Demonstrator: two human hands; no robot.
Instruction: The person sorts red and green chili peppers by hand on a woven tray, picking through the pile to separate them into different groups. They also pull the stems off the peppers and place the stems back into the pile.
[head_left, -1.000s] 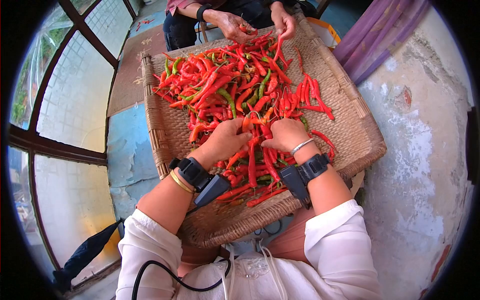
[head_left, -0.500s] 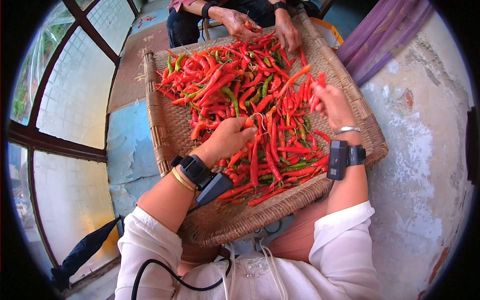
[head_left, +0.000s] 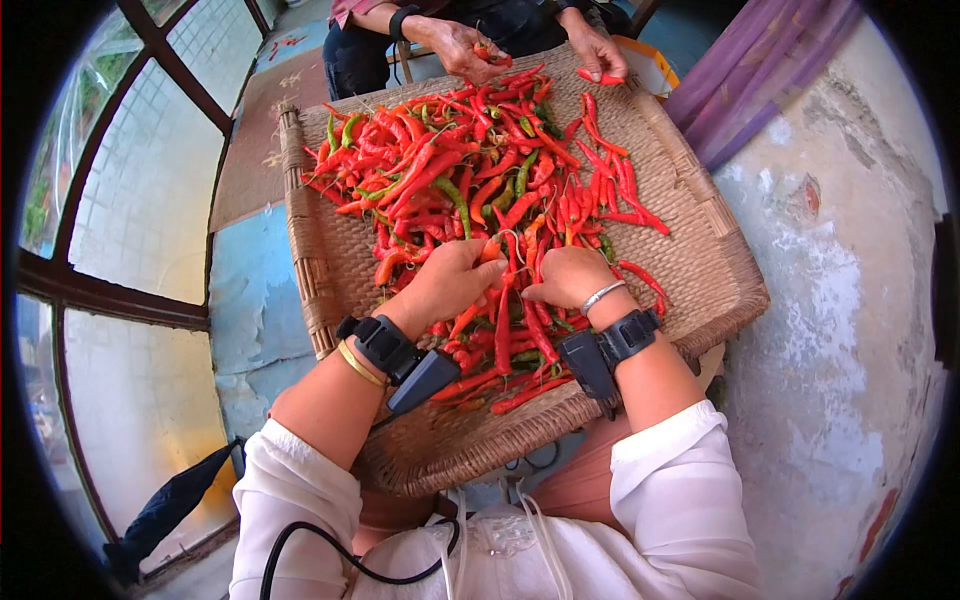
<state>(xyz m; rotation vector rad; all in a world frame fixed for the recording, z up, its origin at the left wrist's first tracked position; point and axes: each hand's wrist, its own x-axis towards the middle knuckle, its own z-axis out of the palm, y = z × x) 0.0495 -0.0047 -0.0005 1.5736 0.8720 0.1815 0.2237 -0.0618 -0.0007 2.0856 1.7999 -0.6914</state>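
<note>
Red chili peppers (head_left: 420, 165), a few of them green, lie heaped on a woven tray (head_left: 690, 240) before me. My left hand (head_left: 450, 283) is closed on a red chili pepper (head_left: 491, 250), whose orange-red end and thin stem show above the thumb. Close beside it, my right hand (head_left: 575, 277) reaches down into the pile with curled fingers. Its fingertips are mostly hidden, and what they pinch, if anything, I cannot make out. Several loose red chilies (head_left: 640, 212) lie apart from the main heap on the tray's right side.
Across the tray, another person's hand (head_left: 460, 48) holds a chili, and that person's other hand (head_left: 597, 55) holds one at the far edge. Framed windows (head_left: 140, 180) stand at the left, a rough wall (head_left: 820, 330) and purple curtain (head_left: 755, 75) at the right.
My right hand has come from the right, where it held red chilies, down beside my left. More chilies lie at the tray's right. The other person's right-side hand has lifted a chili.
</note>
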